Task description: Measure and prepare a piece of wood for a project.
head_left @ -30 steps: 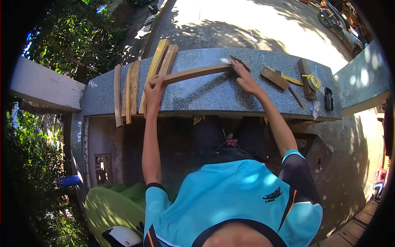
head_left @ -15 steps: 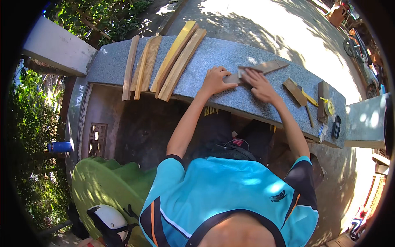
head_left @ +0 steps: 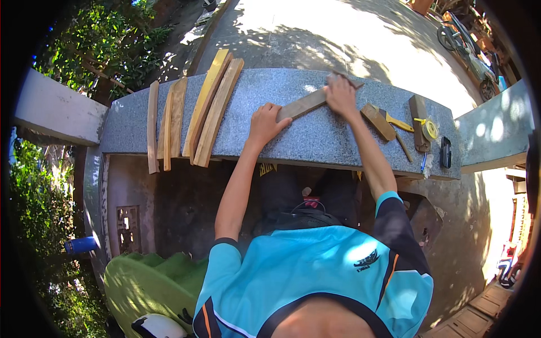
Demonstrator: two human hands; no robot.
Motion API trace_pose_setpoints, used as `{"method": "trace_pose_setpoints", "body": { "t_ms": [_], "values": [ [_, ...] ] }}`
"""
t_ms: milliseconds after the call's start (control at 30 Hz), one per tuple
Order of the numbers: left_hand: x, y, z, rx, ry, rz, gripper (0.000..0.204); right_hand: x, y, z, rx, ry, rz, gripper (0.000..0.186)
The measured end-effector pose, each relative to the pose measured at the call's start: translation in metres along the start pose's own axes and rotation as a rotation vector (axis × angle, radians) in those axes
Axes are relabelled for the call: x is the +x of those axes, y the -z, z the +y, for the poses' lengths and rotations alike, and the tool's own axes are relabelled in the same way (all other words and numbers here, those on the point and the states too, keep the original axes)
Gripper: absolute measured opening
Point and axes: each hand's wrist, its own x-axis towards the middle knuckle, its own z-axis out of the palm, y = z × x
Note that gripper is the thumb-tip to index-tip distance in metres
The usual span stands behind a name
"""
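A narrow wooden board [head_left: 304, 105] lies slantwise on the grey stone bench [head_left: 270, 84]. My left hand [head_left: 267, 125] grips its nearer left end, thumb on one side and fingers on the other. Toward the far right end, my right hand [head_left: 340, 97] is closed over a thin brownish piece that looks like sandpaper [head_left: 333, 76], pressed on the board's top. The fingers hide most of that piece, and the right hand is slightly blurred.
Several wooden strips [head_left: 217, 112] lie at the left, overhanging the near edge. To the right are a wooden block [head_left: 377, 121], a yellow-handled tool [head_left: 400, 122], a dark block [head_left: 418, 121], a yellow tape roll [head_left: 430, 129] and a black object [head_left: 446, 152]. A green chair [head_left: 141, 287] stands at lower left.
My right hand has slid along the board toward its far right end with the thin piece under it. My left hand still holds the near end. The whole view has shifted.
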Motion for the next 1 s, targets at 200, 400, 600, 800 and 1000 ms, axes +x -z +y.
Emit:
{"method": "trace_pose_setpoints", "body": {
  "t_ms": [200,400,600,800,1000],
  "values": [
    [0.008,0.021,0.007,0.069,0.093,-0.049,0.040,-0.033,0.007,-0.042,0.021,0.370,-0.183,0.051],
    [0.024,0.019,0.019,0.055,0.128,-0.078,0.039,-0.021,-0.008,-0.002,0.119,0.168,0.070,0.048],
    [0.011,0.009,0.014,0.096,0.115,0.028,0.027,-0.017,0.028,-0.048,0.113,0.485,-0.111,0.047],
    [0.018,0.004,0.020,0.119,0.192,0.020,0.025,-0.002,0.009,-0.037,0.034,0.202,-0.055,0.049],
    [0.018,0.007,0.027,0.029,0.214,-0.016,0.027,0.011,0.017,0.007,0.098,0.305,-0.115,0.048]
  ]
}}
